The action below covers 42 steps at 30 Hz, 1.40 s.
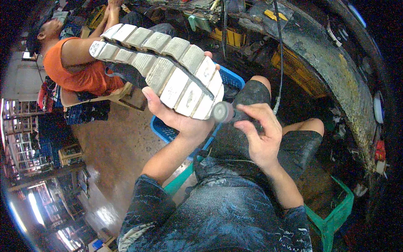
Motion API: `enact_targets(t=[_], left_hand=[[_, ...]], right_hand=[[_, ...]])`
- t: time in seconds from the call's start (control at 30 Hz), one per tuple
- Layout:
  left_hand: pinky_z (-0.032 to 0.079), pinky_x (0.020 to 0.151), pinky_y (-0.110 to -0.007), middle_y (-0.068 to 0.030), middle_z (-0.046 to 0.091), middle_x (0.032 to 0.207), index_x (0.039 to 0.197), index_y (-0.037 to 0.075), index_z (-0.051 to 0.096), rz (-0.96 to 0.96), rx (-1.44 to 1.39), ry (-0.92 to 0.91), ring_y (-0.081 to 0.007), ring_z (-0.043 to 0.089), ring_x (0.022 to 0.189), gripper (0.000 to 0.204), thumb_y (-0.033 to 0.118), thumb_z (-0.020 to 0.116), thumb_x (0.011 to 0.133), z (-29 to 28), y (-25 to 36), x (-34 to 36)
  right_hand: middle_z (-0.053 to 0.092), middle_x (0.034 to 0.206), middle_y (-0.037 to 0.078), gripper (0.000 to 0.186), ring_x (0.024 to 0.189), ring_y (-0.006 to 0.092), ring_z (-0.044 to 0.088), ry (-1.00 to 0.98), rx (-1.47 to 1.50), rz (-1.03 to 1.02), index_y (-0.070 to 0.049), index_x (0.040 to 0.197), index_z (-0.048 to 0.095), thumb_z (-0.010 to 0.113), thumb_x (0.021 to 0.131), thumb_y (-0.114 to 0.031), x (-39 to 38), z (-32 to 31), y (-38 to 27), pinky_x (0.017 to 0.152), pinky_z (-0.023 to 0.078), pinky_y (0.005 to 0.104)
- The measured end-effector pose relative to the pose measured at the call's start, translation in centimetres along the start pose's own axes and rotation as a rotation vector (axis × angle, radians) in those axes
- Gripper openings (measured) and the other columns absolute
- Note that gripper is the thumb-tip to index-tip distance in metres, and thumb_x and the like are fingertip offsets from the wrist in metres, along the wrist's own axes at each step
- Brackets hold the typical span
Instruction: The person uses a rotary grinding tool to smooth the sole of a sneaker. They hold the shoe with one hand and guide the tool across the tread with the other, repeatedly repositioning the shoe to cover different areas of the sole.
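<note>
My left hand (184,122) grips a white shoe sole (170,90) from beneath, with the thumb along one edge and fingertips showing past the far edge. The sole's tread of pale blocks faces up, split lengthwise by a dark groove. Between thumb and fingers, my right hand (265,136) holds a small rotary grinder (239,116). Its round grinding wheel (222,112) looks blurred and sits at the wide end of the sole; whether they touch is hard to tell. White dust covers my dark shirt (218,206).
Below the sole is a blue plastic basket (163,129). A black cable (280,54) hangs down near my right hand. At the left, a person in orange (79,69) sits close by. A cluttered worn bench (319,63) curves along the right, beside a green plastic frame (333,220).
</note>
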<state>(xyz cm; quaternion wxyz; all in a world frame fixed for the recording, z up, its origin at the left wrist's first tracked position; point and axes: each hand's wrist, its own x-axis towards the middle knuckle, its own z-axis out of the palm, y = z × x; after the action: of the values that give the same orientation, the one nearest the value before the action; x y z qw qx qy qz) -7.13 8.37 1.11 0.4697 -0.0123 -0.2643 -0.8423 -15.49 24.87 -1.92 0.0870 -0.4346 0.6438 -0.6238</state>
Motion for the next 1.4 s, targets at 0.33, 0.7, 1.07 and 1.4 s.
enact_targets(t=[0.33, 0.7, 1.07, 1.4], left_hand=[[0.056, 0.109, -0.051, -0.0284, 0.061, 0.149, 0.164, 0.0, 0.042, 0.062, 0.071, 0.012, -0.041, 0.066, 0.131, 0.113, 0.091, 0.028, 0.098, -0.1, -0.3, 0.2], [0.056, 0.108, -0.053, -0.0257, 0.061, 0.151, 0.164, 0.0, 0.041, 0.041, 0.132, 0.084, -0.0422, 0.065, 0.133, 0.11, 0.089, 0.028, 0.1, 0.2, 0.0, 0.0], [0.057, 0.108, -0.054, -0.026, 0.06, 0.152, 0.163, 0.001, 0.042, 0.019, 0.141, 0.059, -0.0413, 0.066, 0.132, 0.111, 0.09, 0.029, 0.099, 0.0, -0.3, -0.2], [0.057, 0.107, -0.052, -0.028, 0.061, 0.149, 0.163, 0.0, 0.043, 0.026, 0.159, 0.082, -0.0403, 0.067, 0.129, 0.11, 0.09, 0.029, 0.099, 0.3, -0.2, -0.2]], right_hand=[[0.076, 0.108, 0.014, 0.035, 0.099, 0.0309, 0.072, -0.045, 0.033, 0.002, -0.001, 0.118, 0.078, 0.085, 0.084, -0.001, -0.1, 0.2, 0.0, 0.091, 0.057, 0.0393], [0.075, 0.109, 0.014, 0.032, 0.1, 0.0286, 0.071, -0.035, 0.008, 0.015, 0.0, 0.118, 0.078, 0.085, 0.087, -0.004, -0.2, 0.0, 0.0, 0.092, 0.056, 0.0375], [0.078, 0.109, 0.013, 0.028, 0.101, 0.0267, 0.073, 0.027, -0.011, 0.073, 0.0, 0.117, 0.08, 0.086, 0.09, -0.008, 1.4, -0.5, 0.9, 0.093, 0.057, 0.0363], [0.077, 0.108, 0.014, 0.03, 0.101, 0.0287, 0.074, -0.043, 0.027, 0.032, 0.0, 0.118, 0.079, 0.085, 0.088, -0.004, 0.6, -0.1, 0.3, 0.092, 0.058, 0.0381]])
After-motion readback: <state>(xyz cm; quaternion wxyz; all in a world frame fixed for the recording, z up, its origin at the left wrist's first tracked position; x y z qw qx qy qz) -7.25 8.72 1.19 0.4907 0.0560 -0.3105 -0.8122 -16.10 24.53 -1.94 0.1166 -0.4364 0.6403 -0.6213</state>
